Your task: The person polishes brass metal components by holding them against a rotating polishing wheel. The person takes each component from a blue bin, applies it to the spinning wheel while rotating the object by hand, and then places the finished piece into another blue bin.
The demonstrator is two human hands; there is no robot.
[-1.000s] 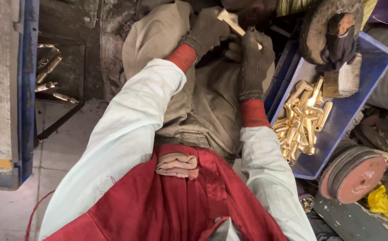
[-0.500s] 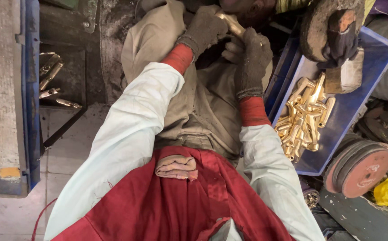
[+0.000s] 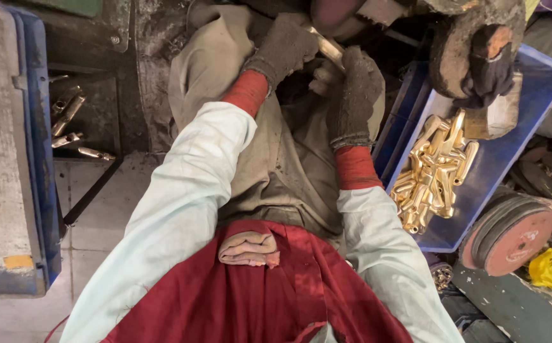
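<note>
Both gloved hands, left [image 3: 283, 47] and right [image 3: 357, 95], clench one brass part [image 3: 327, 46] up at the wheel [image 3: 346, 13], apparently mid-grind; next move likely needs a steady grip, then a drop into the blue tray [image 3: 511, 159] of brass pieces [image 3: 435, 171].

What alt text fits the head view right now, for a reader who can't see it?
Two gloved hands, left hand and right hand, grip one brass piece above the lap. A blue tray of brass pieces lies to the right, beside a red grinding disc.
</note>
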